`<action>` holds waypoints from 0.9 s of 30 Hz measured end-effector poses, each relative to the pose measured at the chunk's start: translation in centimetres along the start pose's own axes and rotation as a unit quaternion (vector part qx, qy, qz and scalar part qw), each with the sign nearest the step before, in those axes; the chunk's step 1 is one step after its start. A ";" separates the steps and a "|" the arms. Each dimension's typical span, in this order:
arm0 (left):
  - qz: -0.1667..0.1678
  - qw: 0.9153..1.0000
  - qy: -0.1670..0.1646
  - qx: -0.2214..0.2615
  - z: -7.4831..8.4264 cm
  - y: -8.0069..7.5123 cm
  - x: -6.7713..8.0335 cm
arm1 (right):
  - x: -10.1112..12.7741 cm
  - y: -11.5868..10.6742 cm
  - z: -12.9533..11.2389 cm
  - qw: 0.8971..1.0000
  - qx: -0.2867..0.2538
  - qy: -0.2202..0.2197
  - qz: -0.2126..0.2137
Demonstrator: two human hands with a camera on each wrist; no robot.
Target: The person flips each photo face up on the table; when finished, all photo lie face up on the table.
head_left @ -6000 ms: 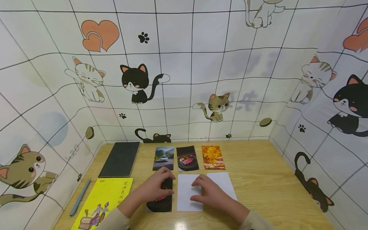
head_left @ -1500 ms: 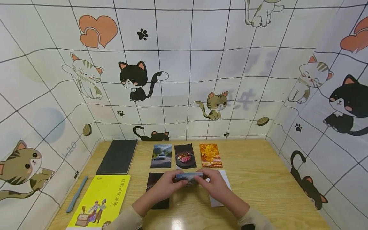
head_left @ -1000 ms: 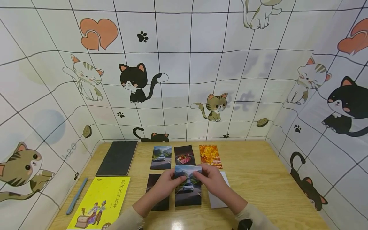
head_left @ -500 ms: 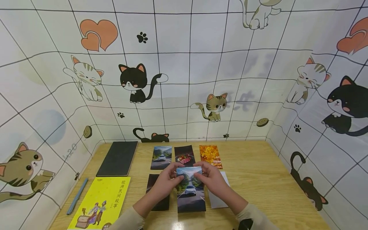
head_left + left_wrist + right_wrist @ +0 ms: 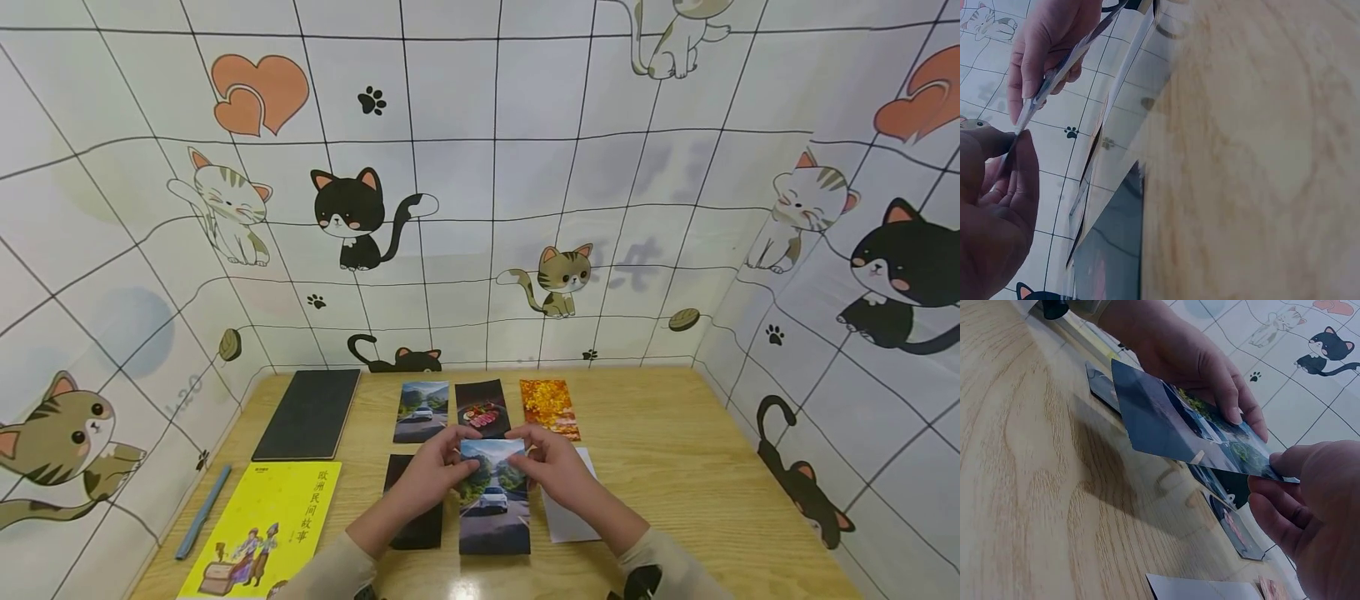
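My left hand (image 5: 429,473) and right hand (image 5: 561,468) pinch the top corners of a photo card (image 5: 493,521) showing a white car on a mountain road. In the right wrist view the card is tilted and raised off the table, its shadow on the wood beneath. Left of it lies a dark photo card (image 5: 420,529), partly hidden by my left hand. A white face-down card (image 5: 566,517) lies partly under my right forearm. Behind stand in a row a matching car photo (image 5: 422,412), a food photo (image 5: 482,408) and a yellow autumn-leaves photo (image 5: 550,408).
A black notebook (image 5: 307,414) lies at the back left, with a yellow book (image 5: 262,529) in front of it. Beside the book is a blue-grey pen (image 5: 203,512). Cat-patterned walls (image 5: 465,183) enclose the wooden table (image 5: 675,483) at the back and sides.
The hands, earlier spread over the cards, picked up the middle face-down card. It was nearly edge-on, then tipped so its car picture faces up; lately it has barely shifted.
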State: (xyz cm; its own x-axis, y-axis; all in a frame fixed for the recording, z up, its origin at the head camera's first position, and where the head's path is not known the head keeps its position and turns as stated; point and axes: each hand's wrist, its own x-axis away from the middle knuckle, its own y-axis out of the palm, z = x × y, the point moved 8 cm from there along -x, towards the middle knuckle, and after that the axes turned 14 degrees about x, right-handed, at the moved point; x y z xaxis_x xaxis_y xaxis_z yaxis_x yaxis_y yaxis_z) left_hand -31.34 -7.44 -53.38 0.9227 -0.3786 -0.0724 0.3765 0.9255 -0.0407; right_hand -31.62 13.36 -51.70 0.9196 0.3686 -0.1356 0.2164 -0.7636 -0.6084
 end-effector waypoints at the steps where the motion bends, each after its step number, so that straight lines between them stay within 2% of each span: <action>1: -0.001 1.000 -0.004 -0.007 -0.1 -0.1 -0.1 | -0.1 0.0 0.1 1.000 0.004 0.001 0.000; 8: -0.015 0.996 -0.024 -0.082 -0.2 -0.6 -0.9 | -0.6 0.6 0.7 1.000 0.001 0.004 -0.019; 16: -0.021 0.993 -0.025 -0.113 -0.4 -0.8 -1.4 | -1.1 1.0 1.6 0.999 0.020 0.015 -0.029; 20: -0.024 0.990 -0.029 -0.134 -1.1 -0.7 -1.8 | -1.2 1.2 2.1 0.999 0.037 0.017 -0.029; 23: -0.030 0.987 -0.028 -0.158 -1.5 -0.6 -2.1 | -1.4 1.5 2.3 0.997 0.065 0.006 -0.031; 27: -0.034 0.976 -0.021 -0.213 -1.8 -0.6 -2.7 | -1.7 2.0 2.2 0.989 0.144 -0.029 -0.029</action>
State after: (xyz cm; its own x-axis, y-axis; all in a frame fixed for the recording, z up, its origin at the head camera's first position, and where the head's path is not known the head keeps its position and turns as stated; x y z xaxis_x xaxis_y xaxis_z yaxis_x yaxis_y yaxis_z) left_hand -34.20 -7.00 -54.93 0.9030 -0.4294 -0.0150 0.3760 0.8066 -0.4562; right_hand -33.51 12.38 -54.36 0.8862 0.4436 -0.1340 0.1582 -0.5613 -0.8123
